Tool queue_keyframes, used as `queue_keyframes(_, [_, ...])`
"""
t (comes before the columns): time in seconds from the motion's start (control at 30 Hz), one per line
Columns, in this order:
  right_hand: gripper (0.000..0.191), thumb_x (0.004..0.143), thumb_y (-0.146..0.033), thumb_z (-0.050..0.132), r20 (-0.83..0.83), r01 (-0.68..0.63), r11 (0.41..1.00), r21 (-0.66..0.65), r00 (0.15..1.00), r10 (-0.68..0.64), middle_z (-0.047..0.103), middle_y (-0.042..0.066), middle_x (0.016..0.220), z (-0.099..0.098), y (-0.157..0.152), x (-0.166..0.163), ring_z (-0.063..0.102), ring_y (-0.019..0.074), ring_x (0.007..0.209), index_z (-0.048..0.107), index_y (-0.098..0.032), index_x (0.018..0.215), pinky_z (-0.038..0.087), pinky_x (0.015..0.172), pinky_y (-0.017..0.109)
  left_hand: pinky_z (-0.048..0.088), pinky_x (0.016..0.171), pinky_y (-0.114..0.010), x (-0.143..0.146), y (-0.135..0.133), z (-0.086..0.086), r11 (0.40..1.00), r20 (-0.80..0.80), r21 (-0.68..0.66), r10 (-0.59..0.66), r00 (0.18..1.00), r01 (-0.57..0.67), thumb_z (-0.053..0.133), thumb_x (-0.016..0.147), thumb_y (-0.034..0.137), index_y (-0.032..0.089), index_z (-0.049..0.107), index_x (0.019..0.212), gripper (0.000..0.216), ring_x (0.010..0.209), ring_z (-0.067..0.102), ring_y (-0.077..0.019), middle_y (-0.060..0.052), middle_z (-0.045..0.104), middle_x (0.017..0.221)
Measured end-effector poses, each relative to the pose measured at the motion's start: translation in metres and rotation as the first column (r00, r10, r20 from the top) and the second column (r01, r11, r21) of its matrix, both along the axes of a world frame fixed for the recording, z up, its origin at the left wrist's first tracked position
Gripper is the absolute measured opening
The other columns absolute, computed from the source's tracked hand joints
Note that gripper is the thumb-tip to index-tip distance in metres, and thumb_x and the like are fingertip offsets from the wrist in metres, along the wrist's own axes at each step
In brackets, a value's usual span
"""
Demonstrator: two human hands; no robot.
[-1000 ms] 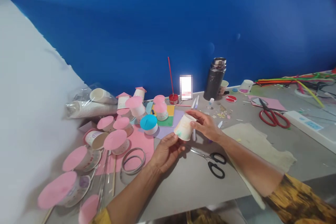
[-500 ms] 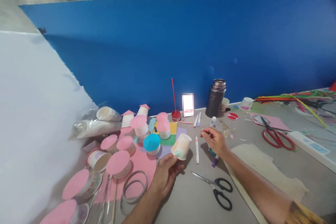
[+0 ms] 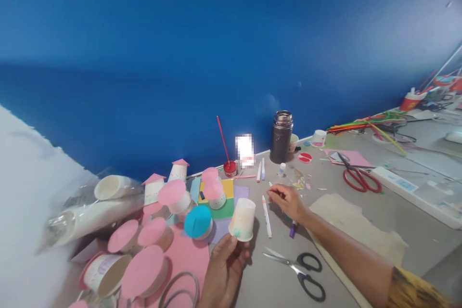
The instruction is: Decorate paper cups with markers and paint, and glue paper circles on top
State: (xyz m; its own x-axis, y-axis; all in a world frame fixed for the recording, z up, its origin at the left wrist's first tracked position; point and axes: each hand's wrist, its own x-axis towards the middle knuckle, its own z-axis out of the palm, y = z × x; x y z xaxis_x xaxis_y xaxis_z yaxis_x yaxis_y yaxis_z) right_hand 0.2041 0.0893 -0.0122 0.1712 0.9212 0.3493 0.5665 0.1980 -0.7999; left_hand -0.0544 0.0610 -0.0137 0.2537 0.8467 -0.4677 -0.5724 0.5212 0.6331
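My left hand (image 3: pixel 228 261) grips a white paper cup (image 3: pixel 244 220) by its rim. The cup is upside down, with faint orange and green colouring on its side. To the right, my right hand (image 3: pixel 288 200) is closed in a pinch above the table; whatever its fingertips hold is too small to make out. Just left of those fingertips lies a white marker (image 3: pixel 266 216). A purple-tipped marker (image 3: pixel 293 229) lies partly hidden under the right wrist. Black-handled scissors (image 3: pixel 296 264) lie slightly spread in front of my hands.
Several paper cups with pink paper discs (image 3: pixel 145 272) crowd the left, beside plastic-wrapped cup stacks (image 3: pixel 90 211). A dark flask (image 3: pixel 282 137) stands by the blue partition (image 3: pixel 180 67). Red-handled scissors (image 3: pixel 361 178) and a white power strip (image 3: pixel 415 197) lie at right.
The view has turned to the right, so things on the table appear shifted left. My left hand still holds the cup, and my right hand stays pinched beside the white marker.
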Motion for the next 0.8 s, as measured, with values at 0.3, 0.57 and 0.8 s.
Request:
queue_keyframes(0.3, [0.032,0.088,-0.050,0.064,-0.030,0.014,0.993,-0.116,0.999,-0.017,0.077,0.005,0.077,0.085,-0.018,0.018,0.059,0.0165,0.059,0.077,-0.021,0.083,0.049,0.057,0.029,0.059,0.063,-0.024,-0.002,0.011,0.007,0.990,0.105,-0.131,0.057,0.993,-0.043,0.082,0.078,0.008,0.013,0.070,0.079,0.013,0.072,0.072,-0.0163,-0.007,0.075,0.079])
queue_keyframes(0.57, [0.032,0.088,-0.048,0.062,0.040,-0.022,0.993,-0.117,0.999,0.027,0.077,0.005,0.076,0.099,0.015,0.018,0.058,0.0149,0.055,0.075,-0.019,0.085,0.047,0.055,0.028,0.055,0.067,-0.026,0.000,0.007,0.001,0.991,-0.117,0.128,0.058,0.991,-0.043,0.099,0.059,0.033,0.011,0.075,0.073,0.035,0.074,0.069,-0.0164,-0.007,0.074,0.078])
queue_keyframes(0.8, [0.051,0.091,-0.051,0.069,0.240,0.116,0.982,-0.151,0.968,-0.077,0.079,0.012,0.090,0.134,0.145,-0.024,0.071,0.0220,0.081,0.071,-0.011,0.122,0.050,0.073,0.029,0.052,0.064,-0.027,0.000,0.008,-0.007,0.982,-0.172,0.189,0.039,0.984,-0.006,0.098,0.058,0.041,0.012,0.076,0.070,0.039,0.068,0.065,-0.0154,-0.006,0.071,0.072])
